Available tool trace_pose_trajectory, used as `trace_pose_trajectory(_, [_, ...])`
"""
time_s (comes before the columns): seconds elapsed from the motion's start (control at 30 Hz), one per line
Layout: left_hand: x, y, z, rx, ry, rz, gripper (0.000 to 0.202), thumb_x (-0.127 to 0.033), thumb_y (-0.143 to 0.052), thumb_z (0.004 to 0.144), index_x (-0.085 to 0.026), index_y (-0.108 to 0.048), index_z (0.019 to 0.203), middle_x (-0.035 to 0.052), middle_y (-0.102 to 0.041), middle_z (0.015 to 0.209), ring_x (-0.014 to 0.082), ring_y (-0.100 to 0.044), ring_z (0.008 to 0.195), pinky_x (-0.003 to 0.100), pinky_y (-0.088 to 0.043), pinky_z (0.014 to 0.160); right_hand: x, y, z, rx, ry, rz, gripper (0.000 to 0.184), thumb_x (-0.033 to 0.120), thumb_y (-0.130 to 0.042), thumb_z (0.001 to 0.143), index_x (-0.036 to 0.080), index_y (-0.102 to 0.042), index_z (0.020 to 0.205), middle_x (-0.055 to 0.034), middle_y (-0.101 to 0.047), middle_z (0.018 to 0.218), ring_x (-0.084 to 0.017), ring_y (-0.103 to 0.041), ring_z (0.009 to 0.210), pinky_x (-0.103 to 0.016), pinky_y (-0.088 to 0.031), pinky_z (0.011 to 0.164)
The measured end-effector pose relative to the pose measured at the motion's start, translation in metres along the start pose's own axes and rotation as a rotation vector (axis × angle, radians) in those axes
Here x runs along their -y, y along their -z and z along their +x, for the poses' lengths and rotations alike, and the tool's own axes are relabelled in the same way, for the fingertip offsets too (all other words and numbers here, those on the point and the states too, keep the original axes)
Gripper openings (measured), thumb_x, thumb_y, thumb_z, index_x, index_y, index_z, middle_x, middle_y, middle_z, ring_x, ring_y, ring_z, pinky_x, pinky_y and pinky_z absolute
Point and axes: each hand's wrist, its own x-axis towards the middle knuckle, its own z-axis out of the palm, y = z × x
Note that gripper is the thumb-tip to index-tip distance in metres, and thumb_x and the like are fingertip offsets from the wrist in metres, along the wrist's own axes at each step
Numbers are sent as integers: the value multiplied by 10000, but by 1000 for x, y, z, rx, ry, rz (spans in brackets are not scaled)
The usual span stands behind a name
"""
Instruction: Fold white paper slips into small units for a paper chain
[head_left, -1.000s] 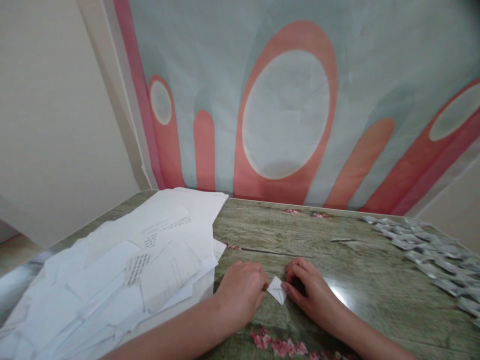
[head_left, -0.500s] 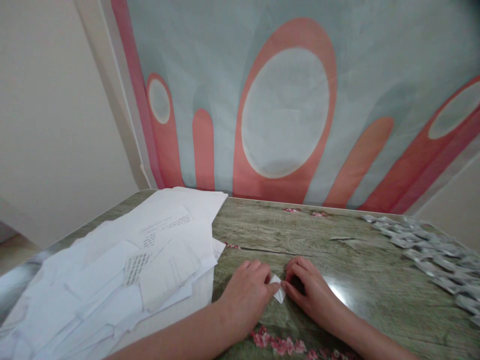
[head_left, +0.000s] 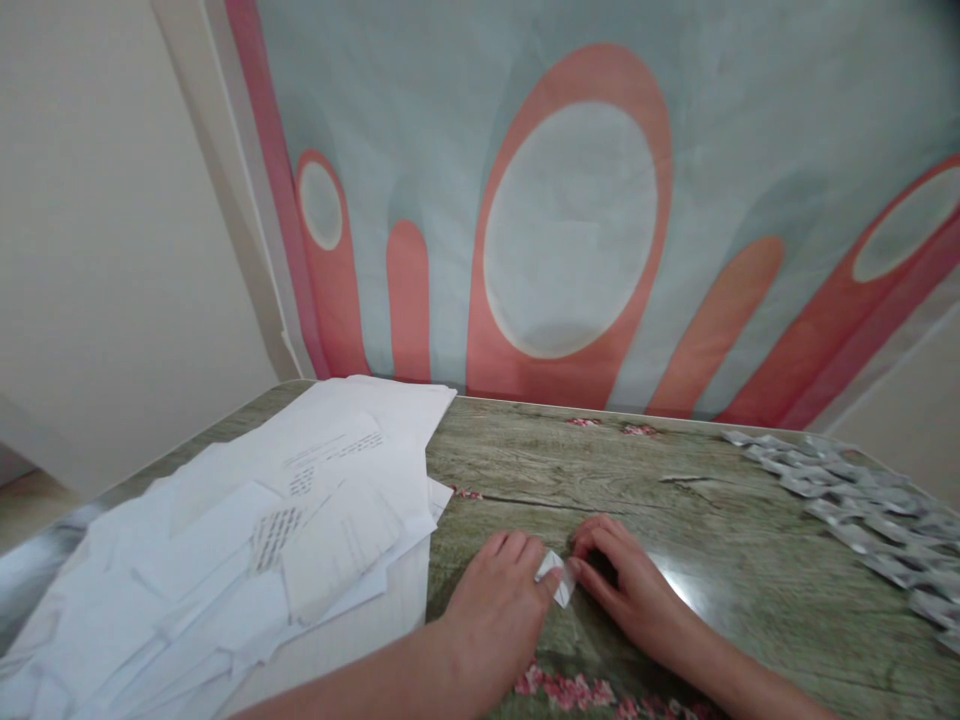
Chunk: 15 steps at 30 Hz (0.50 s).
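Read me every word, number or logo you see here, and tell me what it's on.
Nothing can be read.
Large white sheet: printed lines, too small and blurred.
Dark-printed scrap: too blurred.
Pale scrap: faint print, unreadable.
Small folded paper: no lettering I can make out.
Wall picture: none.

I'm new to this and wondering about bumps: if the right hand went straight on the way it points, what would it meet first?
Probably the small folded white paper, just ahead of the right hand, then the left hand. Whether the right fingertips touch the paper is unclear.
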Motion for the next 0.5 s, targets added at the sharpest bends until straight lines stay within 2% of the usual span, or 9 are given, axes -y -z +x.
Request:
trace_pose_trajectory(0.1, [1,-1,0,6,19,-27,321,-259,-530,835,-208,-543,1151,74,-536,965,251,-458,921,377,-396,798,-1,8,-2,-26,3,94,143,222,-407,906,200,-537,850,-44,-551,860,-177,-529,837,-323,-452,769])
trace_pose_trajectory(0.2, [1,-1,0,16,25,-39,312,-264,-517,842,-204,-544,1147,80,-532,965,252,-456,922,382,-400,804,-1,16,-5,19,61,65,202,164,-389,893,207,-581,939,-59,-579,940,-182,-547,907,-329,-457,811])
trace_pose_trajectory(0.33, [0,0,0,19,30,-37,306,-266,-497,855,-207,-540,1152,82,-530,977,254,-456,928,386,-403,800,1,22,-10,160,239,-180,359,67,-379,853,237,-616,1061,-68,-607,1049,-196,-551,960,-358,-447,837])
trace_pose_trajectory(0.5, [-1,-1,0,17,31,-25,306,-251,-504,851,-200,-541,1150,80,-534,975,249,-459,928,381,-400,804,1,19,-12,212,394,-422,354,79,-416,877,228,-601,1140,-82,-630,1063,-219,-551,942,-385,-448,812])
